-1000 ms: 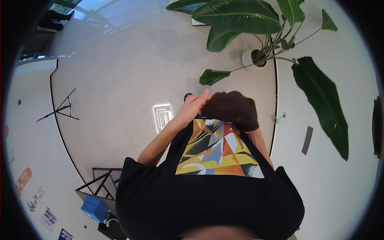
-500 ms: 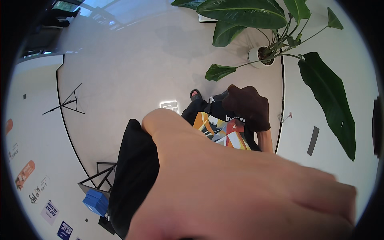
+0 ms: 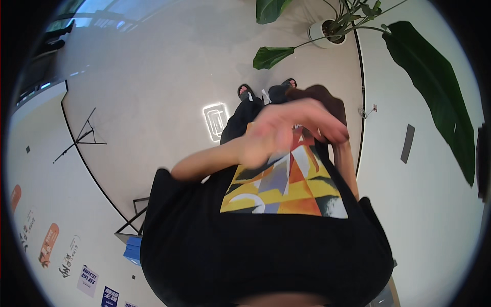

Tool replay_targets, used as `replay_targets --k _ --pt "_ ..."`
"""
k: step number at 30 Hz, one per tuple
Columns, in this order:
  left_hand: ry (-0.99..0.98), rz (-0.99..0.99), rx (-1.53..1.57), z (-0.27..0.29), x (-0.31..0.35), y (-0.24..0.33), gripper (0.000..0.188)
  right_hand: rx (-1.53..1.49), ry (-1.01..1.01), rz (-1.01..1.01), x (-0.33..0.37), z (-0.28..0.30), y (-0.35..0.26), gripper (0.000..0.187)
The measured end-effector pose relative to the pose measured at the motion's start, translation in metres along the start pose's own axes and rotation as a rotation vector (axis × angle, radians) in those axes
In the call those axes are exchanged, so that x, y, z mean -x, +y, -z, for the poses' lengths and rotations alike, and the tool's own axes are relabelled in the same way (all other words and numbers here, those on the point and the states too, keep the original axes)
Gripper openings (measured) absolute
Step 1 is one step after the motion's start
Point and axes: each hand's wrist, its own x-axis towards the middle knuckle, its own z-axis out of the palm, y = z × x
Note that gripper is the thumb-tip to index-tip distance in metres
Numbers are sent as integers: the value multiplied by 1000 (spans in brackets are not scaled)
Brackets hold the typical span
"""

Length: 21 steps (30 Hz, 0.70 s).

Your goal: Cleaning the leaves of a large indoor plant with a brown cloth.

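My left hand is in front of my chest, blurred by motion. Its fingers reach right and bend slightly, apart from the thumb, with nothing between them. Beyond it, a dark brown cloth item covers the end of my right forearm. My right hand is hidden under or behind this cloth, so its fingers do not show. The left fingertips overlap the cloth's lower edge in the head view; I cannot tell whether they touch. Behind the left hand is my black T-shirt with a colourful print.
A potted plant with big green leaves stands ahead right, by the wall. Left are a black tripod stand, a blue item by a dark frame, and wall stickers. A bright reflection marks the floor.
My left hand has moved from close before the camera, where it filled the lower right, out and up toward the brown cloth. The view has tilted, showing more of my shirt.
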Motion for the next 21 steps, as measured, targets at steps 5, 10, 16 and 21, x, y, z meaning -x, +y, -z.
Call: replay_targets --k 5,10,16,21 --pt "785 847 -771 123 148 -149 57 -136 -177 25 32 4 53 25" --pt "836 1243 -1011 216 314 -232 61 -1094 56 -933 93 -7 97 29" --pt "1305 1321 -607 274 365 -271 38 -1063 75 -1031 105 -18 100 29" --pt "1117 891 -763 275 238 -271 53 -1129 291 -877 108 -12 108 29"
